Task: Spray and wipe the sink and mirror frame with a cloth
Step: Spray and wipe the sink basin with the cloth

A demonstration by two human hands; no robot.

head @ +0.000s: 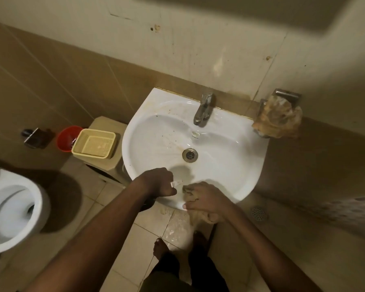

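Filling the centre of the frame, the white sink (223, 165) is fixed to a tiled wall (198, 49), its basin streaked and speckled with brown marks around the metal drain (190, 155). A chrome tap (203, 109) stands at the back rim, its spout pointing down into the basin. At the left edge, low in the frame, part of a white toilet bowl (11, 209) shows. Just left of the sink, a cream plastic basket (93, 143) sits on a beige box-like stand (105, 144), with a red bucket (67, 138) beside it and a dark wall fitting (37, 137) further left. To the right of the sink, a metal wall holder (287, 95) carries a crumpled brownish mesh sponge (278, 120).

At the sink's near rim, lower centre, the right hand (204, 199) is clamped on a tan cloth (195, 216), pressing it against the rim while a fold hangs below the edge. The left hand (158, 182) is just beside it, fingers curled round a small whitish object (176, 183) that is mostly hidden, so what it is cannot be told. Bare feet (160, 247) stand on stained floor tiles (122, 249) at the bottom, near a round floor drain (259, 213) at lower right.
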